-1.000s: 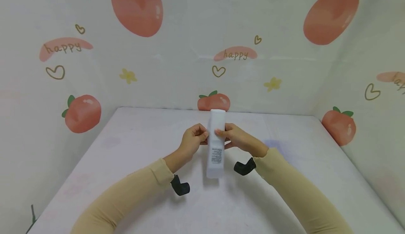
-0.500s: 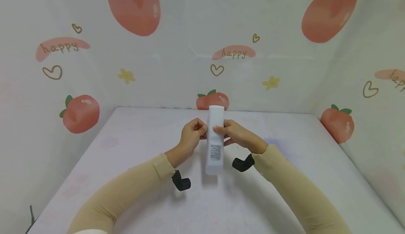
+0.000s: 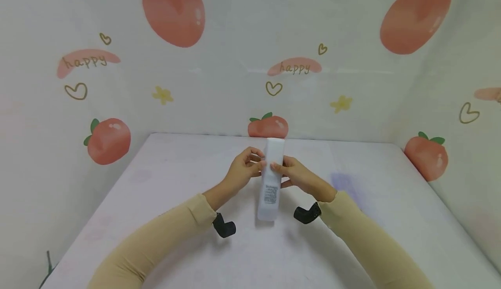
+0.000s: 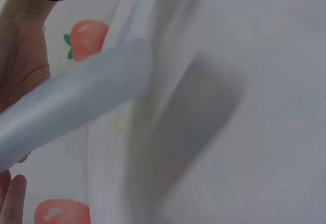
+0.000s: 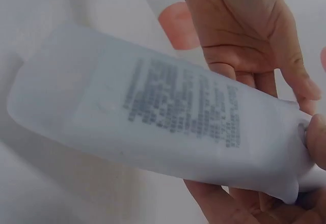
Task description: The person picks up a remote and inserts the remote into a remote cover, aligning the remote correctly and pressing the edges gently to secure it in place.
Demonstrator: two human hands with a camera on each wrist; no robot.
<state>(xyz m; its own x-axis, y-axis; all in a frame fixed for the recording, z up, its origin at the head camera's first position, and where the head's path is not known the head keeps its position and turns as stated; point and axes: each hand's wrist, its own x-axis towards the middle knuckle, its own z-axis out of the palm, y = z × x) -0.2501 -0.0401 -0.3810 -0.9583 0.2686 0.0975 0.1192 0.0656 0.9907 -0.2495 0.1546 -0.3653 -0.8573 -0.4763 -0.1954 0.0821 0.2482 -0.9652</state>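
A long white package (image 3: 271, 182) with a block of dark print stands between both hands, tilted with its upper end away from me. In the right wrist view the package (image 5: 193, 127) looks frosted, and a loose flared edge shows near its upper part. My right hand (image 3: 301, 176) grips it from the right, thumb on the near face and fingers behind. At the upper left edge, my left hand (image 3: 242, 169) pinches with thumb and index finger. In the left wrist view the package (image 4: 76, 96) hides part of the right palm, and a few left fingertips (image 4: 14, 198) show below.
A white-covered table (image 3: 176, 245) lies under the hands, with the package's shadow on it. Behind it hangs a white backdrop (image 3: 219, 93) printed with red fruit and hearts. Black wrist cameras (image 3: 224, 227) protrude below both wrists.
The package leans a little more, its upper end shifted right. My left thumb and index finger have moved slightly right with its edge. The right hand keeps its grip.
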